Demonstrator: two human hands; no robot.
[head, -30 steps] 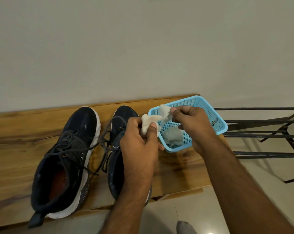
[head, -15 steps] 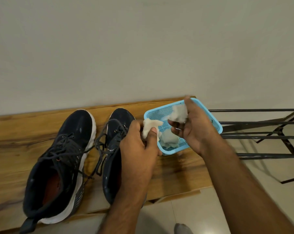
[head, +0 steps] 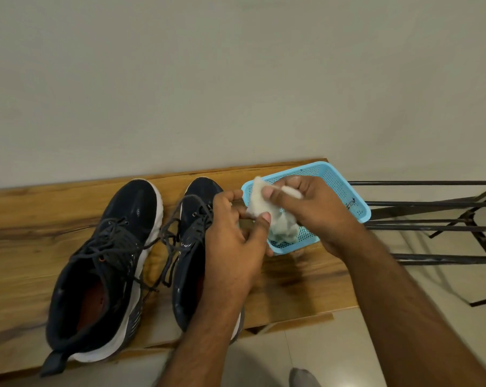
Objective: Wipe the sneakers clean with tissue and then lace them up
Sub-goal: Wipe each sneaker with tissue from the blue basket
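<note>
Two dark navy sneakers with white soles stand side by side on a wooden bench (head: 27,247), toes toward the wall. The left sneaker (head: 105,261) shows fully, its grey laces loose. My left forearm partly covers the right sneaker (head: 193,219). Just right of that sneaker's toe, my left hand (head: 233,241) and my right hand (head: 314,210) meet over a blue basket (head: 336,177). Both pinch a white tissue (head: 260,202) between them, each with the thumb on it. A second crumpled tissue (head: 285,231) lies in the basket.
A pale wall rises right behind the bench. A black metal rack (head: 431,227) of thin bars stands to the right of the bench end. Light floor tiles (head: 306,344) lie below the bench's front edge, with a grey sock tip (head: 303,378) at the bottom.
My right hand has lifted a tissue out of the basket and brought it left to my left hand. Both hands now hold tissue together over the basket's left end.
</note>
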